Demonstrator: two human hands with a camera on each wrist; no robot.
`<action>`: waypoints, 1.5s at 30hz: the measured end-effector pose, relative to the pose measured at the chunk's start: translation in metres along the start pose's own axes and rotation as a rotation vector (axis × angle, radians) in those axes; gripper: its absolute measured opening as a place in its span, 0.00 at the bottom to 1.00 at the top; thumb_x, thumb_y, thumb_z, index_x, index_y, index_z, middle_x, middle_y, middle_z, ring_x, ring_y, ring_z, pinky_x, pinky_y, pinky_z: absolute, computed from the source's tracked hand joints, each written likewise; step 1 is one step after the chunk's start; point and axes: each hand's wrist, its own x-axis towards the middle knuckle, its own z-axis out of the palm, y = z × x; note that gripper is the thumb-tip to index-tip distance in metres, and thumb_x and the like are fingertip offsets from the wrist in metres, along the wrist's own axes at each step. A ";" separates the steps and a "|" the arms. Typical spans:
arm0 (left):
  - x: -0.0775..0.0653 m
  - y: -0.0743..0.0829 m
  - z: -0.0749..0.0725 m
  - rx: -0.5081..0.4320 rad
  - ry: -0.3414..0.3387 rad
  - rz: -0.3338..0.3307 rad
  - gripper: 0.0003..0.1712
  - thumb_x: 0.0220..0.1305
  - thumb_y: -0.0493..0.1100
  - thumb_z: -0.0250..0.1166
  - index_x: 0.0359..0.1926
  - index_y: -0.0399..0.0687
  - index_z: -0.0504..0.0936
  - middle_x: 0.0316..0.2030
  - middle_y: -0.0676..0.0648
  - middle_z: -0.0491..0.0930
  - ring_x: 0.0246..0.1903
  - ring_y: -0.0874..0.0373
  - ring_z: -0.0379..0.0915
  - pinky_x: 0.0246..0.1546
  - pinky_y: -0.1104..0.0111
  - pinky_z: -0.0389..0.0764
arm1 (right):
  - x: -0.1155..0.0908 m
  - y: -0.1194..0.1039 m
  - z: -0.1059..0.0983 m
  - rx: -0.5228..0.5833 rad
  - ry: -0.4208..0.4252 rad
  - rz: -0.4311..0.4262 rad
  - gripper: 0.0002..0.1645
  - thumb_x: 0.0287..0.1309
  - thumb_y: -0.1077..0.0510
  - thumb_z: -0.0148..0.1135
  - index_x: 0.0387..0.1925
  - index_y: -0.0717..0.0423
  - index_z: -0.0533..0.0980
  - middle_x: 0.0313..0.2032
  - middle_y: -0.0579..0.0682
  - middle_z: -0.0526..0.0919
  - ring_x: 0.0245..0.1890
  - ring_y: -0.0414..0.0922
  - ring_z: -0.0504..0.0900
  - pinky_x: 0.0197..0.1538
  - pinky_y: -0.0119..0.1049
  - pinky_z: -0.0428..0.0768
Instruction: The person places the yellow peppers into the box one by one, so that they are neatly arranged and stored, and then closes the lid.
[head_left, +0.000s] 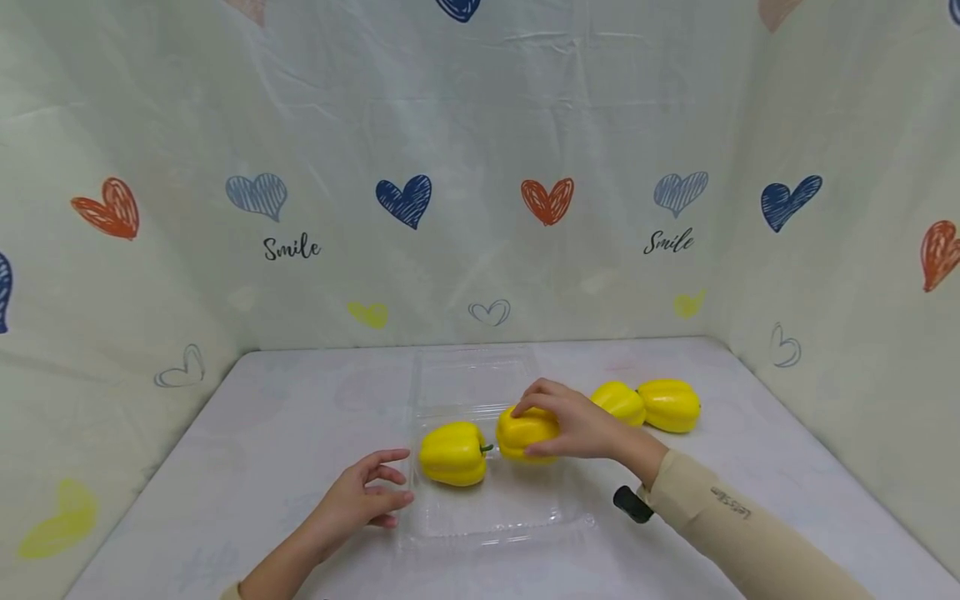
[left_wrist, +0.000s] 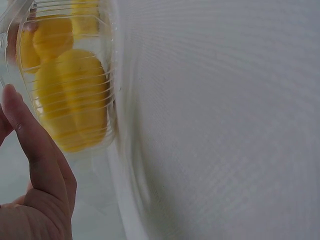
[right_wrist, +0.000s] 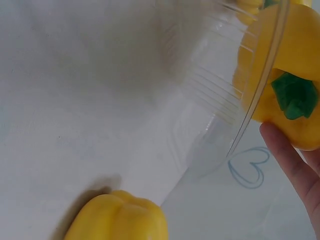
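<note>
So a whitish curtain (head_left: 480,125) with hearts and "Smile" on it is hanging all around, and a pale counter (head_left: 225,467) is stretching out below. A clear plastic container (head_left: 517,504) is sitting open mid-counter, its lid (head_left: 476,379) lying toward the back. The hands are working apart: the right hand (head_left: 573,422) is gripping a yellow pepper (head_left: 523,435) right of the container's middle (can't tell if it's touching the base), while the left hand (head_left: 363,492) is hovering loosely by the left rim. Another pepper (head_left: 452,454) is lying inside on the left, and two more peppers (head_left: 670,406) are resting off to the right. A little green stem (head_left: 487,448) is poking out of the left one.
</note>
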 end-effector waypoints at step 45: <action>0.001 0.002 0.003 -0.013 -0.006 0.012 0.37 0.52 0.40 0.71 0.62 0.40 0.66 0.41 0.43 0.71 0.28 0.54 0.74 0.32 0.62 0.82 | -0.001 0.007 0.009 0.006 -0.103 0.054 0.25 0.45 0.56 0.73 0.48 0.48 0.75 0.48 0.42 0.70 0.48 0.43 0.70 0.52 0.42 0.74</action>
